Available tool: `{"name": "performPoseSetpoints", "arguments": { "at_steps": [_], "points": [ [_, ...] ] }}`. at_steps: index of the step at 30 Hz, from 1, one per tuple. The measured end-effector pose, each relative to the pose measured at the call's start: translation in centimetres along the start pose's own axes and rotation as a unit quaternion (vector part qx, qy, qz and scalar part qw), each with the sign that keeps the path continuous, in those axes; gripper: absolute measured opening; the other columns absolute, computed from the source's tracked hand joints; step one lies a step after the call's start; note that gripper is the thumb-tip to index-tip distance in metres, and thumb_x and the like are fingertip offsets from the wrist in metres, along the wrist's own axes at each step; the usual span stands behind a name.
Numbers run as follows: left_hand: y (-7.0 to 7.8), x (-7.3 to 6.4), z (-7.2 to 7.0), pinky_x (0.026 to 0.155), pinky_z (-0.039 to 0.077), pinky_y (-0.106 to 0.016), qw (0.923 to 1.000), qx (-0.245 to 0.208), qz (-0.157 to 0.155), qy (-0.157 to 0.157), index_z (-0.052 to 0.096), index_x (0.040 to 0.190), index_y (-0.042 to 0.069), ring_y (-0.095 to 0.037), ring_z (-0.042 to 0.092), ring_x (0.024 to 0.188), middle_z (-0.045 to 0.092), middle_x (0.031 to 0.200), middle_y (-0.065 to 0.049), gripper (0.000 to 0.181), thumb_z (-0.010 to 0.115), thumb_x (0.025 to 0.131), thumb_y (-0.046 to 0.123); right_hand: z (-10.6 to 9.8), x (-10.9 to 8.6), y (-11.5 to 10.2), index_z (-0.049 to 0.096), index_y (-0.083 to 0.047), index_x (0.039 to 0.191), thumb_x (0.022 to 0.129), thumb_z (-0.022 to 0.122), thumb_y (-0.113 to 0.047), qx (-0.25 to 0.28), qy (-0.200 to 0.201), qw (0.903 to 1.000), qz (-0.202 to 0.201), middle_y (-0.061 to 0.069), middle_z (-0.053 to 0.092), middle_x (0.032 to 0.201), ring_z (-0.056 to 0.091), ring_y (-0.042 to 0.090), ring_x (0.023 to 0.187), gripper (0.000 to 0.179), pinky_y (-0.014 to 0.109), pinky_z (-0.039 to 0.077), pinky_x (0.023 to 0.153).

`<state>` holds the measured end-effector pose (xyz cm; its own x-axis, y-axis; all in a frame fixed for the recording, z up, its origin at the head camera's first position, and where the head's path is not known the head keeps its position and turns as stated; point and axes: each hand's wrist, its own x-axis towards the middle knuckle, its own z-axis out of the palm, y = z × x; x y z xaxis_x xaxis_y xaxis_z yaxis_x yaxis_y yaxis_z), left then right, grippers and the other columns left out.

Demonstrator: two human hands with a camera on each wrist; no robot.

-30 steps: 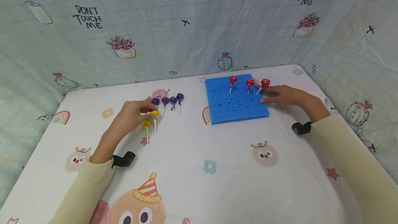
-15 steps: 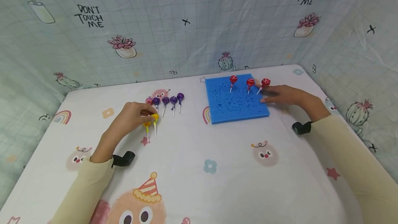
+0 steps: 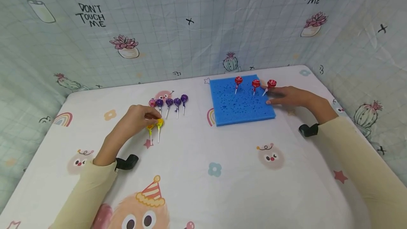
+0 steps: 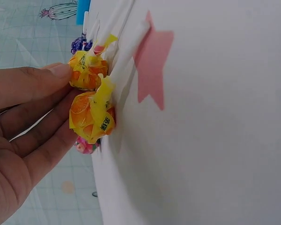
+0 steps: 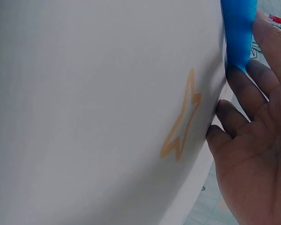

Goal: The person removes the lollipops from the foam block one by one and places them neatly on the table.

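Yellow lollipop [image 3: 160, 123], the right one of two, is on the left part of the white table [image 3: 190, 144], its stick pointing back toward the person. The left hand [image 3: 136, 119] pinches its wrapped head between thumb and fingertips, lightly by the look of it, a hold that leaves the stick free; the tips behind the candy are partly hidden. Just beside it is the other yellow lollipop [image 3: 150, 128], its stick roughly parallel, which suggests deliberate lining up. Beyond them, four purple lollipops [image 3: 169, 102] lie in a row with a pink lollipop [image 3: 152, 103] at its left end, so colours seem kept together. Well apart, three red lollipops [image 3: 238, 80] stand in the blue foam block [image 3: 222, 116], whose soft body presumably grips their sticks; the rightmost leans outward. The right hand [image 3: 290, 98] rests at the block's right edge, fingers slightly spread, perhaps steadying it.
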<state>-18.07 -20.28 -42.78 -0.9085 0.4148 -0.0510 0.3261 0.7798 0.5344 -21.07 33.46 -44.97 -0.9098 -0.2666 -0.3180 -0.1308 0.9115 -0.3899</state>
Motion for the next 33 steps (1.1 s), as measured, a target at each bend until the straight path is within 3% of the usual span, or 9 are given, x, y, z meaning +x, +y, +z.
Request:
{"name": "performPoseSetpoints", "arguments": {
  "at_steps": [6,12,20,25,33],
  "points": [
    [0.0,-0.1,-0.4,0.083,0.059,-0.044,0.9999,0.007,0.007,-0.008,0.076,0.105,0.003,-0.028,0.070,0.095,0.075,0.102,-0.012,0.013,0.073,0.092,0.002,-0.2,0.2,0.0,0.032,-0.005,0.159,0.095,0.063,-0.057,-0.003,-0.002,1.0000,-0.006,0.029,0.033,0.158,0.026,0.055,0.145,0.088,0.072,0.030,0.110],
    [0.4,-0.1,-0.9,0.097,0.054,-0.052,0.9999,0.013,-0.002,-0.009,0.072,0.117,0.000,-0.035,0.068,0.108,0.073,0.114,-0.018,0.023,0.072,0.094,0.005,-0.3,0.2,-0.1,0.031,-0.007,0.159,0.095,0.064,-0.056,-0.004,-0.001,1.0000,-0.004,0.029,0.033,0.159,0.026,0.055,0.145,0.087,0.072,0.029,0.111],
    [1.7,1.1,-0.8,0.099,0.053,-0.052,0.9988,-0.007,0.042,0.026,0.068,0.123,-0.002,-0.036,0.067,0.111,0.070,0.120,-0.019,0.028,0.070,0.095,0.001,-0.4,0.0,-0.3,0.031,-0.004,0.158,0.095,0.063,-0.058,-0.003,-0.002,1.0000,0.003,0.030,0.032,0.158,0.025,0.056,0.144,0.089,0.072,0.030,0.110],
    [3.3,2.7,0.0,0.099,0.053,-0.050,0.9959,-0.029,0.075,0.042,0.066,0.127,-0.001,-0.035,0.067,0.113,0.069,0.125,-0.018,0.033,0.071,0.095,0.004,-0.4,-0.2,-0.5,0.031,-0.005,0.159,0.096,0.063,-0.057,0.000,-0.004,1.0000,0.000,0.030,0.032,0.158,0.025,0.056,0.145,0.088,0.073,0.029,0.110],
    [7.1,5.4,1.6,0.098,0.055,-0.045,0.9912,-0.042,0.121,0.035,0.062,0.133,0.003,-0.029,0.068,0.114,0.069,0.127,-0.015,0.038,0.070,0.097,0.009,-0.5,-0.3,-0.5,0.033,-0.004,0.158,0.096,0.064,-0.055,0.002,-0.003,1.0000,-0.002,0.029,0.034,0.157,0.027,0.055,0.144,0.086,0.072,0.031,0.109]
  ]
}}
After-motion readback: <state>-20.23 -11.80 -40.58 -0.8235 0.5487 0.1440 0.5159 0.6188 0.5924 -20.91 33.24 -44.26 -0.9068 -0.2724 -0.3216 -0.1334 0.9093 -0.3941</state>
